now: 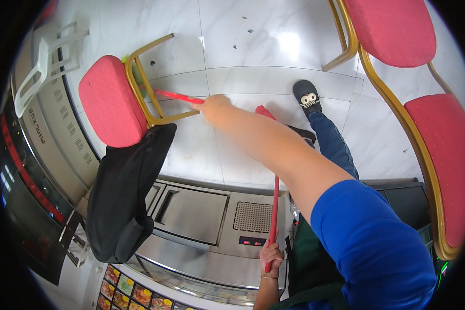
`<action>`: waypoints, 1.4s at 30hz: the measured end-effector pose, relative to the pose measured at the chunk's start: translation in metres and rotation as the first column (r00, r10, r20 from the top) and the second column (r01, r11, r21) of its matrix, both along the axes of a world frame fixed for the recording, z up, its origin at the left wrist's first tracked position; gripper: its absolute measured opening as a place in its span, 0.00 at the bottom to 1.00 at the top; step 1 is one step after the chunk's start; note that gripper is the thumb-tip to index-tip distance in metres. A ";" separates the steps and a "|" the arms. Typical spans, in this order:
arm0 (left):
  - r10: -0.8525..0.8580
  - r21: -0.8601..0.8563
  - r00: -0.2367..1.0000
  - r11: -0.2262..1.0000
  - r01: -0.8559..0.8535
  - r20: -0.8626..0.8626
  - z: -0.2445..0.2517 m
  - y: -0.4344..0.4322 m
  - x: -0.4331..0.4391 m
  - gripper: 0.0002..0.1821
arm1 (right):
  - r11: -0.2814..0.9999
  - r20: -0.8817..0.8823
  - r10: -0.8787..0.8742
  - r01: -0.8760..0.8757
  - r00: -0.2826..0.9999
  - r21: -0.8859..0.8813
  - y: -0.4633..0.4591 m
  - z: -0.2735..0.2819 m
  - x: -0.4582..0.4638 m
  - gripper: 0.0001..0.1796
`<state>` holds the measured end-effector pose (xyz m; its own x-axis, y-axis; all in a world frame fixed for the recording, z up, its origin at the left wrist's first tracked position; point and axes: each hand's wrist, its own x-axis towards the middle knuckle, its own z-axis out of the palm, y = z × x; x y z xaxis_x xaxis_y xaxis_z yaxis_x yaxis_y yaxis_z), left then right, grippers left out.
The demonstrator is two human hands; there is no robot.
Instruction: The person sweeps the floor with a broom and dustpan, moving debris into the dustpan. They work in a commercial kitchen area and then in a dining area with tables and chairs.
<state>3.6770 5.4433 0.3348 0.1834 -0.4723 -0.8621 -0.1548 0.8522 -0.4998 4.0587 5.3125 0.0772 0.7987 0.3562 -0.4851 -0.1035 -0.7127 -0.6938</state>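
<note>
My right hand (214,106), reaching across to the left, grips a red broom stick (174,94). The stick passes between the gold metal legs (139,62) of a chair with a red padded seat (110,100). Its far end is partly hidden there; yellow-green bits show behind the legs. Lower down, my left hand (272,255) is closed around the end of a long red handle (275,209). That handle runs up behind my right forearm toward a red piece, apparently a dustpan (264,112), at floor level. My forearm covers most of the dustpan.
Dark specks (235,47) lie on the white tiled floor (248,77). A black garment (120,197) hangs over the chair's back. More red-seated chairs (391,31) stand at right. A stainless steel refrigerated counter (195,213) is on the near side, a white plastic stool (44,66) at far left.
</note>
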 end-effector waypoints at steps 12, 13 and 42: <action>0.034 -0.059 0.987 0.998 -0.024 0.158 -0.026 -0.002 0.030 0.24 | 0.969 -0.405 -0.144 0.046 0.903 -0.241 -0.220 0.171 -0.237 0.33; 0.033 -0.058 0.985 0.998 -0.024 0.167 -0.024 -0.002 0.029 0.24 | 0.961 -0.423 -0.132 0.011 0.896 -0.276 -0.225 0.195 -0.243 0.32; 0.305 -0.156 0.914 0.950 -0.271 0.266 -0.024 -0.008 -0.053 0.21 | 0.485 -0.304 0.575 -0.616 0.759 -0.621 -0.254 0.362 -0.015 0.34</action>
